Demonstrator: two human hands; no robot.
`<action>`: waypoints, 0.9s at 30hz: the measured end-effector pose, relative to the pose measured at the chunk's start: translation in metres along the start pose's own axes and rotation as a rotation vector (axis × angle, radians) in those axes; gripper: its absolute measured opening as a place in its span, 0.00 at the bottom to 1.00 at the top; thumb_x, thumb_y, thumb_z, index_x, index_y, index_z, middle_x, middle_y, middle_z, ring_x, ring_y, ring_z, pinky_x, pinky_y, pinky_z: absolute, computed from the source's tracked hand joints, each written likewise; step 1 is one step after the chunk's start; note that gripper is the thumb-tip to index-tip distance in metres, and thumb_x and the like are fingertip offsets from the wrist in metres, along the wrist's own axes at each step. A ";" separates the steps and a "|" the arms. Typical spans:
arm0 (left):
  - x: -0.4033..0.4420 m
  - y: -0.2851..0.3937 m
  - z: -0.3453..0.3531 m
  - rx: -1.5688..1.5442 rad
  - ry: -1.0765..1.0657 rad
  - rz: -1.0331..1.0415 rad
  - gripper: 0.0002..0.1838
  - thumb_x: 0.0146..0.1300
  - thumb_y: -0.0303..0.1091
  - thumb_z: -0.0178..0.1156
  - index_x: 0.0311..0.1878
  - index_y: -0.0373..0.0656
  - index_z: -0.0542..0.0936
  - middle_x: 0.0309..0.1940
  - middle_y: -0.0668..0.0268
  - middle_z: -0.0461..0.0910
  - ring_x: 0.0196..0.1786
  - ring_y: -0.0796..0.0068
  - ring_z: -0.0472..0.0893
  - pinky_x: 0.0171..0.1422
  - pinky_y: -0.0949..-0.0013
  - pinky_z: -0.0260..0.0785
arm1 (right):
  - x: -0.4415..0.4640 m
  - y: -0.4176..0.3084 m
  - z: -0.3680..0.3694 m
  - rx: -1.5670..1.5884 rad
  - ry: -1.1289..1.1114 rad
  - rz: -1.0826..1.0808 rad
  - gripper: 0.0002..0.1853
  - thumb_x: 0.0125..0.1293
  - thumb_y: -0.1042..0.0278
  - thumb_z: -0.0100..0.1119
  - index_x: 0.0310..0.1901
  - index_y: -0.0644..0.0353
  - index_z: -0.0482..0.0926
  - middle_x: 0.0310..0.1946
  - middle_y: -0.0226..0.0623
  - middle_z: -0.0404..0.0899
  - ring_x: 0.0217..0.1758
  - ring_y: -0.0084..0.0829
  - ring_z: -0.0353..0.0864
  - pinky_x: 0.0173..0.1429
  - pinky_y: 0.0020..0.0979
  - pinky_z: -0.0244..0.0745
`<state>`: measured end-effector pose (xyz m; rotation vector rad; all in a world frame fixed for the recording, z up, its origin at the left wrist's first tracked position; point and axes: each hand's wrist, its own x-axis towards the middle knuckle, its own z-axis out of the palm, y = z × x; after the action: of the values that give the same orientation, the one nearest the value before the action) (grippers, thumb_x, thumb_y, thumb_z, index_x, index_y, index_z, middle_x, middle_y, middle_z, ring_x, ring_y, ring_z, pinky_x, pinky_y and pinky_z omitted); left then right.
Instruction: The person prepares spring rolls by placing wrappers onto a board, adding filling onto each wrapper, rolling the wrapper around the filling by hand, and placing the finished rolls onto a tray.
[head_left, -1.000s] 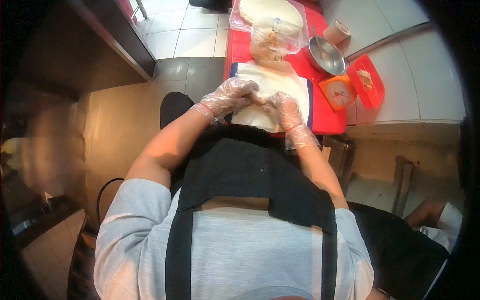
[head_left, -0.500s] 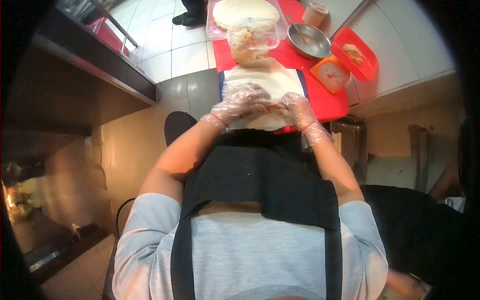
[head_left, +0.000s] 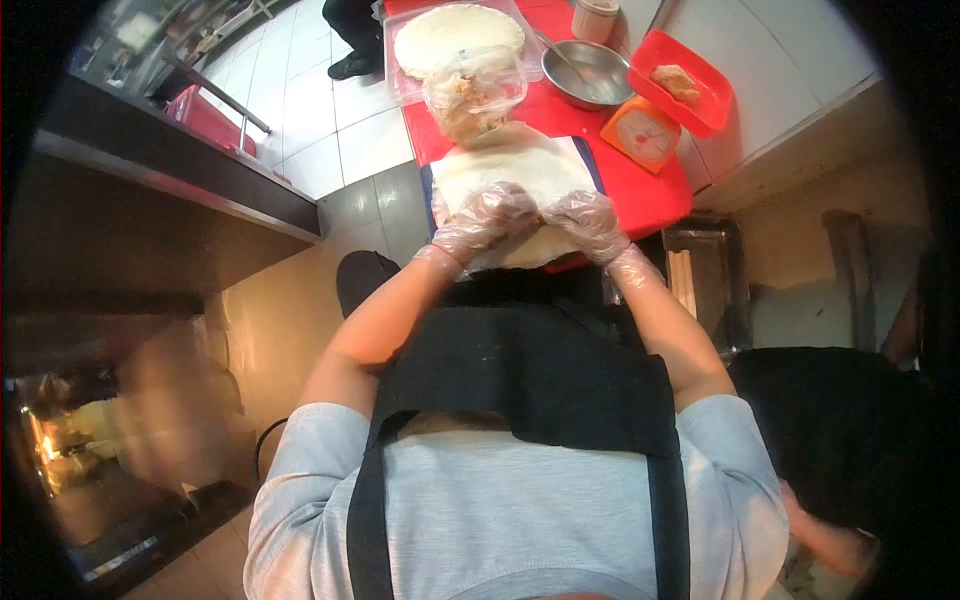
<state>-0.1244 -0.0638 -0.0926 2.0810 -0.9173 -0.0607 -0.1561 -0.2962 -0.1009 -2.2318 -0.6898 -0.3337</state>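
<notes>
A pale, thin wrapper sheet (head_left: pixel 515 160) lies flat on a dark blue board (head_left: pixel 588 160) at the near end of the red table. My left hand (head_left: pixel 490 218), in a clear plastic glove, is closed low over the sheet with its fingers curled. Facing it, my right hand (head_left: pixel 590 222) is gloved too and closed, fingertips bent inward. A little brownish filling (head_left: pixel 541 218) shows in the narrow gap between both hands; the fingers cover the rest. Just beyond the sheet, a clear plastic bag (head_left: pixel 475 100) holds more brownish filling.
A clear tray (head_left: pixel 397 82) bears round pale wrappers (head_left: pixel 458 38). At the right stand a metal bowl (head_left: pixel 600 75) with a spoon, an orange scale (head_left: pixel 642 135), a red container (head_left: pixel 715 95) and a tub (head_left: pixel 594 20). Another person's dark clothing (head_left: pixel 820 430) is close on my right.
My hands have drawn closer together over the sheet, and their fingers are more curled. Less of the brownish filling shows between them. The whole view has shifted slightly.
</notes>
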 end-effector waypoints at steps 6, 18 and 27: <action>0.005 -0.001 -0.001 0.088 -0.035 0.062 0.06 0.59 0.32 0.69 0.40 0.46 0.87 0.37 0.62 0.83 0.44 0.59 0.82 0.51 0.60 0.74 | 0.000 0.005 -0.008 0.088 -0.013 -0.029 0.06 0.62 0.64 0.68 0.38 0.54 0.89 0.33 0.38 0.86 0.38 0.40 0.84 0.45 0.39 0.77; 0.024 0.022 0.013 0.117 -0.044 0.099 0.11 0.56 0.31 0.69 0.44 0.46 0.85 0.39 0.59 0.84 0.46 0.55 0.83 0.51 0.59 0.73 | -0.015 0.024 -0.023 -0.195 -0.072 0.020 0.10 0.57 0.63 0.72 0.37 0.56 0.86 0.33 0.38 0.82 0.41 0.44 0.81 0.46 0.41 0.75; 0.030 0.046 0.030 -0.285 -0.099 -0.105 0.12 0.63 0.35 0.60 0.47 0.43 0.84 0.46 0.52 0.83 0.51 0.55 0.79 0.62 0.59 0.68 | -0.017 0.023 -0.029 -0.211 -0.100 0.061 0.16 0.56 0.53 0.72 0.34 0.58 0.83 0.29 0.42 0.78 0.38 0.48 0.79 0.44 0.46 0.73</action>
<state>-0.1397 -0.1207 -0.0714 1.8711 -0.8055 -0.3334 -0.1577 -0.3373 -0.1022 -2.4788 -0.6630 -0.2767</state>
